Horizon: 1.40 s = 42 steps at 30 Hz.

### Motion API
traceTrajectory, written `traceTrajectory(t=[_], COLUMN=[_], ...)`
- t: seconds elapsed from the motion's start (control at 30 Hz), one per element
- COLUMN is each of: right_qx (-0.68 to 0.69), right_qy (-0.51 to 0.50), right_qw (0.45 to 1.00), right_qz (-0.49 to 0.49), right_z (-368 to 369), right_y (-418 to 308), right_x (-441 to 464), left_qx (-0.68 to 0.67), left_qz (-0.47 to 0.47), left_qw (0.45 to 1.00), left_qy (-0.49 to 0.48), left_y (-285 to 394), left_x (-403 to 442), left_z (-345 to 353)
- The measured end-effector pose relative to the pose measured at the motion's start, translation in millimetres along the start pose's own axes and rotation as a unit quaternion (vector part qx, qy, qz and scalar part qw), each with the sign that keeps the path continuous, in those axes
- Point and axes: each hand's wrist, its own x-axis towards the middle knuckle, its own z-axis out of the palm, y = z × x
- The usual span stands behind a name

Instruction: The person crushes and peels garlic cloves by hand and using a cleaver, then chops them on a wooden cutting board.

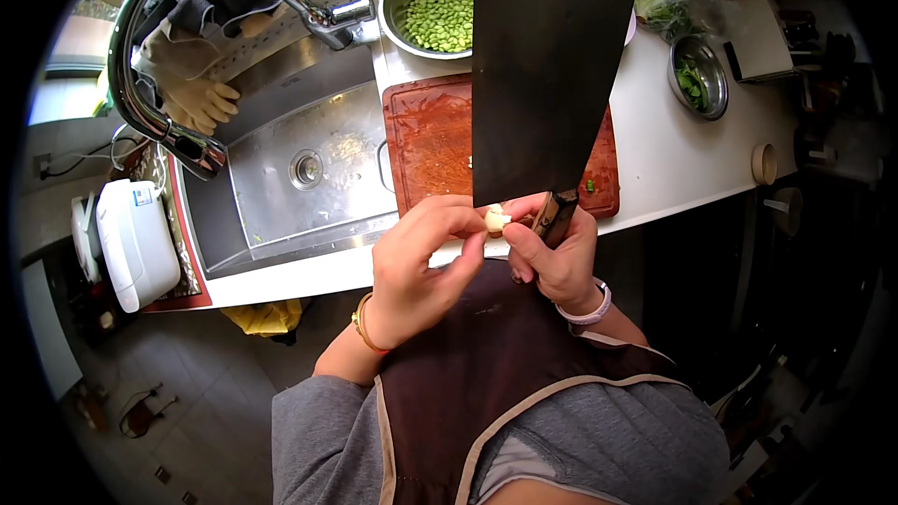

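Observation:
A large dark cleaver (552,65) stands up from my right hand (559,257), which is closed around its wooden handle at the near edge of the counter. Between my two hands is a small pale piece (497,218) that looks like a garlic clove. My left hand (421,257) pinches near it, with the fingertips touching or almost touching the piece. Behind the hands lies a reddish-brown cutting board (430,136), partly hidden by the blade. Small green and pale bits are on the board.
At the left is a steel sink (271,215) under a curved faucet (126,56). A bowl of green beans (440,14) stands behind the board. To the right are a bowl of leafy greens (697,79), bagged vegetables (664,5) and a small round container (764,164).

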Motion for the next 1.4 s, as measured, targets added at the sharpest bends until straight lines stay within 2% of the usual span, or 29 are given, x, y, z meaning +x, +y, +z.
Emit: traceTrajectory(t=[0.07, 0.13, 0.17, 0.23, 0.47, 0.53, 0.57, 0.63, 0.7, 0.73, 0.77, 0.83, 0.9, 0.93, 0.97, 1.03, 1.13, 1.23, 1.3, 1.4], right_qx=[0.004, 0.025, 0.025, 0.081, 0.110, 0.096, 0.096, 0.021, 0.006, -0.009, -0.024, -0.040, -0.116, -0.178, -0.178, -0.216, -0.248, -0.202, -0.141, -0.127], right_qy=[-0.002, 0.016, 0.016, 0.024, 0.042, 0.066, 0.066, 0.104, 0.122, 0.131, 0.140, 0.147, 0.167, 0.180, 0.184, 0.196, 0.216, 0.224, 0.252, 0.268], right_qw=[1.000, 0.999, 0.999, 0.995, 0.992, 0.992, 0.992, 0.994, 0.992, 0.991, 0.989, 0.988, 0.977, 0.966, 0.966, 0.957, 0.944, 0.952, 0.957, 0.954], right_qz=[0.006, 0.020, 0.020, 0.044, 0.053, 0.049, 0.049, 0.040, 0.041, 0.038, 0.034, 0.041, 0.071, 0.043, 0.044, 0.005, -0.026, -0.043, -0.027, -0.034], right_z=[-0.2, -0.1, -0.4, -1.3, -6.6, -9.0, -12.5, -22.5, -33.5, -40.0, -45.8, -55.2, -66.5, -69.0, -72.5, -80.9, -90.1, -85.2, -84.2, -90.6], right_y=[-0.5, -1.0, -0.9, -0.1, 4.1, 7.5, 11.5, 26.7, 50.6, 64.0, 75.5, 93.8, 108.0, 109.7, 110.4, 110.6, 100.7, 75.5, 62.1, 60.6], right_x=[-0.5, -0.7, -0.5, 0.4, 4.8, 7.1, 9.2, 15.6, 21.5, 24.6, 27.6, 31.8, 34.2, 35.3, 35.4, 33.7, 29.7, 26.4, 22.1, 14.2], left_qx=[-0.008, -0.111, -0.111, -0.232, -0.295, -0.220, -0.198, -0.046, 0.115, 0.251, 0.314, 0.556, 0.537, 0.517, 0.517, 0.402, 0.317, 0.246, 0.275, 0.306], left_qz=[-0.009, -0.053, -0.053, -0.139, -0.182, -0.184, -0.154, -0.174, -0.198, -0.234, -0.323, -0.315, -0.344, -0.375, -0.374, -0.140, -0.039, 0.067, 0.106, 0.135], left_qw=[1.000, 0.992, 0.992, 0.962, 0.936, 0.954, 0.960, 0.959, 0.941, 0.913, 0.876, 0.767, 0.769, 0.769, 0.770, 0.899, 0.947, 0.964, 0.945, 0.928], left_qy=[0.002, 0.018, 0.018, 0.038, 0.063, 0.083, 0.127, 0.218, 0.250, 0.221, 0.176, 0.057, 0.043, 0.031, 0.028, 0.104, 0.025, -0.076, -0.144, -0.166], left_y=[-3.2, -7.5, -6.5, -4.0, -12.9, -27.9, -50.6, -102.5, -179.3, -212.3, -231.4, -259.6, -236.2, -227.6, -227.2, -227.1, -191.6, -164.1, -152.9, -160.0], left_x=[-2.2, -5.4, -5.6, -5.7, -5.2, -5.8, -6.7, -5.9, -21.3, -35.0, -46.7, -76.7, -72.8, -69.0, -66.9, -60.6, -25.9, 5.0, 23.6, 41.5], left_z=[0.8, 2.0, 2.3, 3.0, 4.0, -0.1, -0.4, -12.3, -35.2, -47.7, -53.1, -51.3, -44.0, -37.4, -31.1, -16.4, 28.1, 77.0, 104.2, 128.9])
